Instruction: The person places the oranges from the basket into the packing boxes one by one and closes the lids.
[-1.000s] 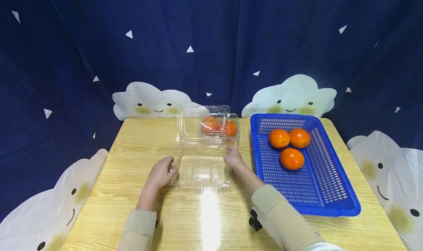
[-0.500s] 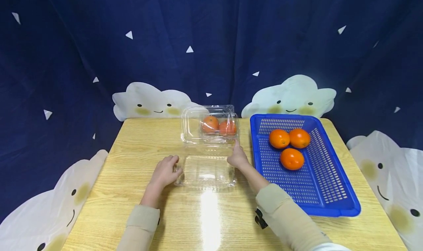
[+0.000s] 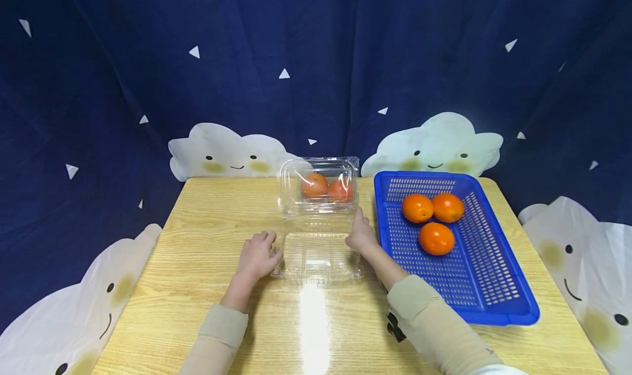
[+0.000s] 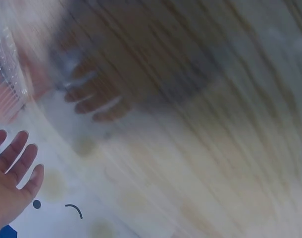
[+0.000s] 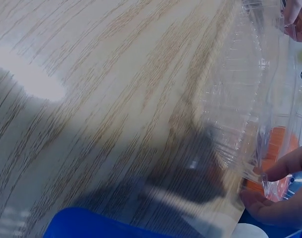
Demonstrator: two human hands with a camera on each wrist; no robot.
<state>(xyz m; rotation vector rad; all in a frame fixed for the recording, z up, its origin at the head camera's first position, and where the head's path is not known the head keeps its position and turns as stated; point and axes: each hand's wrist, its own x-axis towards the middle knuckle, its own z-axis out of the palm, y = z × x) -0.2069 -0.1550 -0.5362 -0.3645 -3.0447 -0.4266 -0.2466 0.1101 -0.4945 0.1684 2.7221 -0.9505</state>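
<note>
An open clear plastic clamshell box (image 3: 316, 257) lies on the wooden table, its hinged lid (image 3: 316, 205) tilted up at the back. My left hand (image 3: 258, 257) touches the box's left side. In the left wrist view its fingers (image 4: 26, 161) are spread and fairly straight. At the right side is my right hand (image 3: 362, 233). Its thumb and forefinger pinch a corner of the plastic in the right wrist view. Through the lid shows a second clear box with two orange fruits (image 3: 314, 185) in it.
A blue plastic basket (image 3: 513, 276) stands to the right, close to my right forearm. Three oranges (image 3: 436, 239) lie inside it. A dark blue curtain (image 3: 316, 62) with cloud faces hangs right behind the table's (image 3: 148, 320) back edge.
The open clamshell box has shifted to the right, and its lid now overlaps the fruit box behind. Both hands have moved right along with it. The basket has stayed put.
</note>
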